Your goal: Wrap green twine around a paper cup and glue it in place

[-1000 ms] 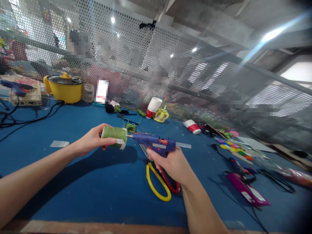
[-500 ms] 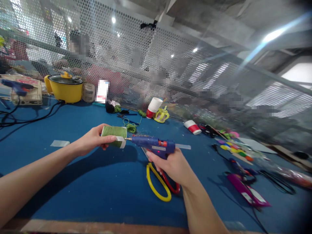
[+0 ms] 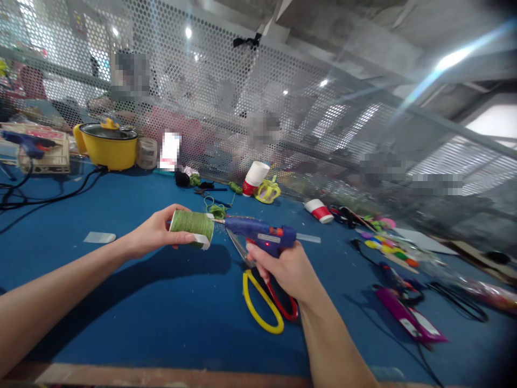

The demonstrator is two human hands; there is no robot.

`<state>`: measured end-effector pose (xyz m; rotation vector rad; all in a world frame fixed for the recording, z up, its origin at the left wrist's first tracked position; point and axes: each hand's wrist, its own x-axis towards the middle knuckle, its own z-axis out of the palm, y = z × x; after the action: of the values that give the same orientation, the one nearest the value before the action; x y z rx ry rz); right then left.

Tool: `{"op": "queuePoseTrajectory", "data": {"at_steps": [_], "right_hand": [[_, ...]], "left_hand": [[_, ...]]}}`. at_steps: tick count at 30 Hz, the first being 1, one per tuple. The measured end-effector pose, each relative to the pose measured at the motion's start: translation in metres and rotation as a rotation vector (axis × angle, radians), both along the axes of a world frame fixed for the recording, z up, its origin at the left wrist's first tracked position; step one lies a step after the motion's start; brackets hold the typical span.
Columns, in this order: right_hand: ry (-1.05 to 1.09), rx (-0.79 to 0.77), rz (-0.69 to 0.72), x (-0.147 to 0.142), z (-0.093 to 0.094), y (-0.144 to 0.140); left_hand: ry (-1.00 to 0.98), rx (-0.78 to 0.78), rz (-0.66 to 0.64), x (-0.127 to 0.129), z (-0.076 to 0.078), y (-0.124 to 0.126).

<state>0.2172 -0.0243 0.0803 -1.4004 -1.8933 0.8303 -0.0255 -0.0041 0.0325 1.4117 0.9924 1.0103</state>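
Observation:
My left hand (image 3: 163,231) is closed around a paper cup wrapped in green yarn (image 3: 191,226), held on its side above the table. Bare white patches show at the cup's right end. In my right hand (image 3: 283,264) is a blue hot glue gun (image 3: 258,231), its red light lit and a clear glue stick (image 3: 309,237) poking out behind. The metal nozzle is right by the cup's right rim; whether it touches, I cannot tell. Below the glue gun lies a pair of scissors (image 3: 262,307) with one yellow and one red handle, partly covered by my right hand.
Behind are green yarn (image 3: 218,210), stacked paper cups (image 3: 256,178) and a yellow basket-like piece (image 3: 267,191). A yellow electric pot (image 3: 109,148) and another glue gun (image 3: 30,143) stand at left. A purple packet (image 3: 410,318) and cables lie right, before a perforated metal screen (image 3: 218,97).
The glue gun has shifted slightly right, its nozzle now higher at the cup's rim. My left hand has turned the cup a little and moved it slightly right.

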Motion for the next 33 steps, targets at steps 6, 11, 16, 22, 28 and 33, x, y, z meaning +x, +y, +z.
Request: {"op": "queuePoseTrajectory", "data": {"at_steps": [6, 11, 16, 22, 28, 33], "right_hand": [[0.03, 0.034, -0.018, -0.0027, -0.0027, -0.0007], [0.013, 0.009, 0.035, -0.0015, -0.0009, 0.0002], [-0.001, -0.01, 0.061, 0.0014, -0.0006, 0.0006], [0.01, -0.013, 0.051, 0.0022, -0.0021, 0.0031], [0.038, -0.035, 0.044, 0.0003, -0.0012, 0.0012], [0.047, -0.032, 0.044, -0.0002, -0.0005, 0.0007]], "left_hand": [[0.013, 0.011, -0.023, 0.0004, 0.0007, -0.0004], [0.014, 0.003, -0.033, 0.0002, 0.0011, -0.0006], [0.0, 0.001, -0.039, -0.0003, 0.0007, -0.0008], [0.019, 0.03, -0.054, -0.0001, 0.0011, -0.0007], [0.015, 0.042, -0.06, -0.0006, -0.0002, 0.0001], [0.015, 0.04, -0.054, -0.0004, -0.0008, 0.0001]]}}
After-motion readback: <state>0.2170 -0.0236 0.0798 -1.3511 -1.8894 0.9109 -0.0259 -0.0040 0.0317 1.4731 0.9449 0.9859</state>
